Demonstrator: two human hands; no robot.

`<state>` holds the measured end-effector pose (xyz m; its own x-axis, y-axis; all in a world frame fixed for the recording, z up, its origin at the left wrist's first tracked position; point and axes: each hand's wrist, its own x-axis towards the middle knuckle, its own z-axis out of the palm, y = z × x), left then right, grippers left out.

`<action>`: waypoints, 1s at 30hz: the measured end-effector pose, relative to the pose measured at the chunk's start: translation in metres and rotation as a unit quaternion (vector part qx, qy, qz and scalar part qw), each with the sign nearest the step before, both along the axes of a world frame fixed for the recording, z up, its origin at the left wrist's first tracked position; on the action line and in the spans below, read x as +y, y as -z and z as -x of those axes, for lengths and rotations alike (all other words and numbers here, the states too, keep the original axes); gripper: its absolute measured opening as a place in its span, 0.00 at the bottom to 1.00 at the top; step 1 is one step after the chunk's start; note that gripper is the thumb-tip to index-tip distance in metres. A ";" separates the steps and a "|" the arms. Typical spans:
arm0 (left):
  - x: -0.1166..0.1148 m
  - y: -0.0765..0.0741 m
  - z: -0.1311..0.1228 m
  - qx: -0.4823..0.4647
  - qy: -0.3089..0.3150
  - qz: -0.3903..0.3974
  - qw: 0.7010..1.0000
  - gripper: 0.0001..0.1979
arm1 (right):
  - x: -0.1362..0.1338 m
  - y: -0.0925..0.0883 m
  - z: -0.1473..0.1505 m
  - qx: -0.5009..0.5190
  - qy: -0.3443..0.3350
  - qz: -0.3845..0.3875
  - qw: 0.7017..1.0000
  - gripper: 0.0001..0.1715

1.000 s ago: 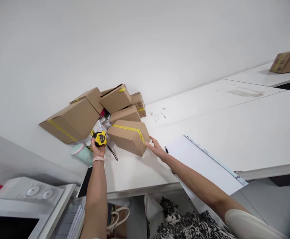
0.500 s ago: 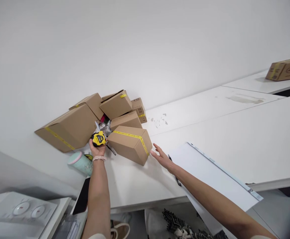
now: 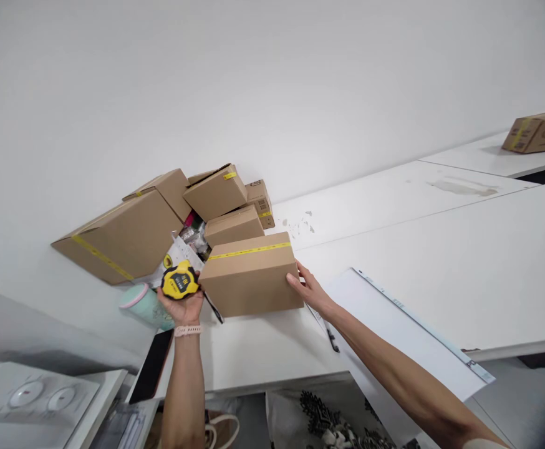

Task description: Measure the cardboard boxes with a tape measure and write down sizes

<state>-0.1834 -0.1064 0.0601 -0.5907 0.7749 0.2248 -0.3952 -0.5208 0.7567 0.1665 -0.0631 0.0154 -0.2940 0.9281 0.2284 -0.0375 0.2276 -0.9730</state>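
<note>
A yellow and black tape measure (image 3: 179, 280) rests in my left hand (image 3: 183, 305), whose fingers are curled under it beside the left end of a cardboard box. That box (image 3: 254, 280), with a yellow tape strip along its top edge, is on the white table (image 3: 254, 355). My right hand (image 3: 307, 287) touches the box's right end, thumb on the front face and fingers at the side. Several other cardboard boxes (image 3: 127, 234) stand behind and to the left. Small plastic-wrapped items (image 3: 194, 236) lie between them.
A mint cup (image 3: 144, 304) with a pink rim lies at the left, above a black phone (image 3: 151, 366). White sheets (image 3: 394, 330) and a black pen (image 3: 332, 340) are at the right. Another box (image 3: 537, 132) sits far right.
The front box has turned so its long side faces me. My right hand has come onto its right end. My left hand, with the tape measure, has moved slightly left and nearer me.
</note>
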 end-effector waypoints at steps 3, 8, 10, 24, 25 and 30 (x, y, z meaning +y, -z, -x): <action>-0.030 -0.015 -0.019 0.030 -0.028 -0.067 0.997 0.28 | -0.010 -0.035 -0.022 -0.014 -0.011 -0.054 0.998 0.37; -0.074 -0.041 -0.054 0.062 -0.067 -0.092 0.992 0.25 | -0.029 -0.073 -0.051 -0.175 0.110 -0.087 0.975 0.31; -0.086 -0.044 -0.068 0.051 -0.066 -0.081 0.993 0.24 | -0.033 -0.074 -0.056 -0.227 0.123 -0.065 0.964 0.32; -0.126 -0.028 -0.094 0.109 -0.136 0.067 0.982 0.20 | -0.006 -0.017 -0.042 -0.143 -0.006 -0.079 0.987 0.30; -0.132 -0.034 -0.097 0.136 -0.125 0.071 0.980 0.19 | -0.006 -0.016 -0.041 -0.138 -0.003 -0.079 0.987 0.29; -0.137 -0.051 -0.101 0.215 0.065 0.168 0.960 0.19 | -0.013 -0.023 -0.036 -0.109 0.056 -0.074 0.990 0.26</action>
